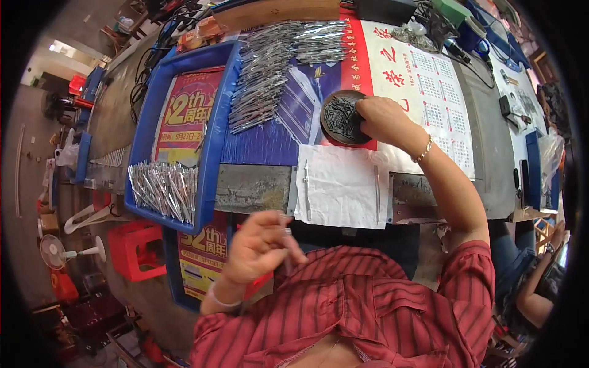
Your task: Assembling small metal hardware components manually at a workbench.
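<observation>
My right hand reaches over the right rim of a round brown bowl, fingers bent together and tips down at its contents. Many small dark rods fill the bowl; whether any sit between my fingertips is hidden. Close to my body and below the table edge, my left hand is raised with fingers curled. A small silvery glint shows at its fingers, too small to name. A white cloth or paper sheet lies at the front edge, with a thin metal rod along its left side and another along its right.
At the left, a blue tray holds a heap of slim silvery metal pieces. More such pieces lie in rows on a blue sheet behind. A calendar poster spreads to the right. A red stool stands below left; another person's arm appears far right.
</observation>
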